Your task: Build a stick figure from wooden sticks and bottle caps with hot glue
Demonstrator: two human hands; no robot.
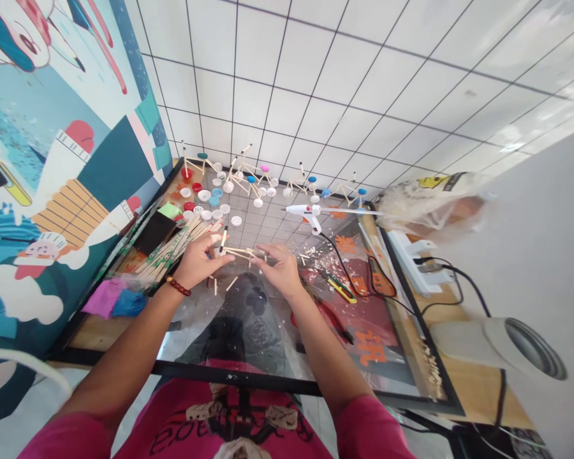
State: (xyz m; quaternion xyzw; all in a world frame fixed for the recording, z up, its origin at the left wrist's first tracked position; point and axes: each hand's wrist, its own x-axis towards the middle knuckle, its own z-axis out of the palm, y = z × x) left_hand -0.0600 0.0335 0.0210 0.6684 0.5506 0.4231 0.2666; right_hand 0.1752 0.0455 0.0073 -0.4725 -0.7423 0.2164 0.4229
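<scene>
Both of my hands hold a small frame of thin wooden sticks (239, 253) above the glass tabletop. My left hand (198, 260), with a beaded bracelet at the wrist, pinches its left end, where a dark-tipped stick stands up. At the right end, the fingertips of my right hand (280, 268) are closed on the sticks. Two short loose sticks (232, 284) lie just below. Beyond my left hand are a bundle of sticks (184, 245) and many red, white and blue bottle caps (203, 196). A white glue gun (310, 215) lies beyond my right hand.
Several stick-and-cap models (253, 182) line the far edge. Right of my hands lie a yellow cutter (342, 289), red-handled pliers (333, 320), wood scraps and the glue gun's cable. A power strip (418, 261) and plastic bag (430, 207) sit at the right; pink and blue packets (106, 298) at the left.
</scene>
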